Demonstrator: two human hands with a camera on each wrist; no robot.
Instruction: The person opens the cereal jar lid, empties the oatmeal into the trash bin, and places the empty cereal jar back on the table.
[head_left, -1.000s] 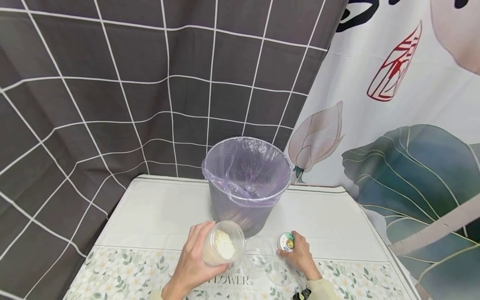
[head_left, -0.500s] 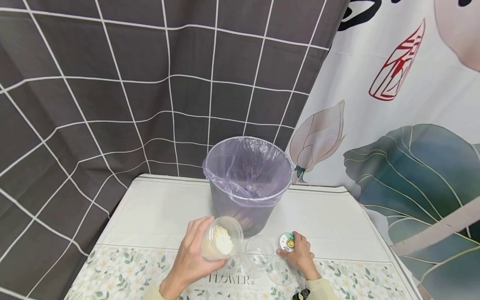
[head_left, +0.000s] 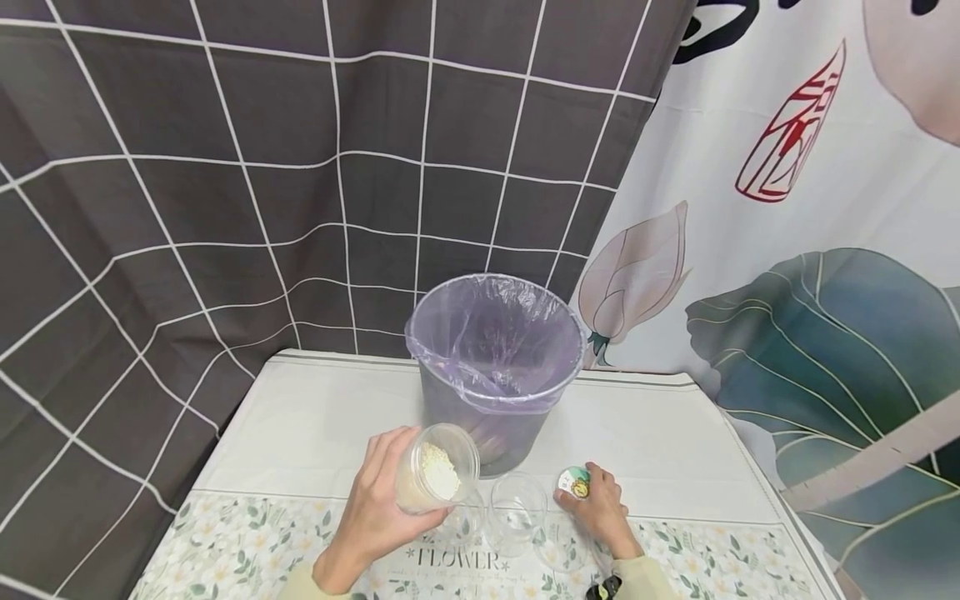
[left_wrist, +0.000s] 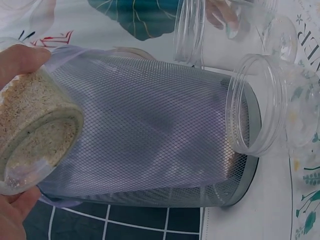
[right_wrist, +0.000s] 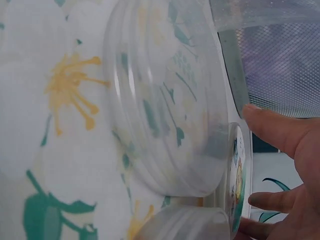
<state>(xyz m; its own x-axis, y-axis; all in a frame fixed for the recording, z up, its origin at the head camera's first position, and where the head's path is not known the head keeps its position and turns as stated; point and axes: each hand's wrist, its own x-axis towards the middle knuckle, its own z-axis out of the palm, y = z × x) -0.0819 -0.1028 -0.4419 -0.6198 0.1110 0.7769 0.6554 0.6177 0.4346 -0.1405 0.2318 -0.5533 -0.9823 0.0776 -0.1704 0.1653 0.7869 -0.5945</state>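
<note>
My left hand [head_left: 378,500] grips a clear jar [head_left: 438,468], tilted with its open mouth toward the right, low in front of the bin. Pale grains lie inside it; in the left wrist view the tan grains [left_wrist: 35,115] show through the wall and base. My right hand [head_left: 600,510] spans a small round lid [head_left: 573,482] with a green and yellow printed label, thumb at one side and fingers at the other. In the right wrist view the lid [right_wrist: 239,175] shows nearly edge-on beside the fingers. Between the hands stands an open clear jar [head_left: 517,510].
A mesh bin [head_left: 465,417] lined with a purple bag [head_left: 495,333] stands at the table's back middle. More clear jars [head_left: 562,546] stand near the front. A floral tablecloth [head_left: 247,542] covers the front; dark checked curtain [head_left: 262,208] hangs behind.
My left hand with the jar of grains has shifted slightly up and left, uncovering more of a clear jar beneath. My right hand stays in place; the label beneath it has turned a little.
</note>
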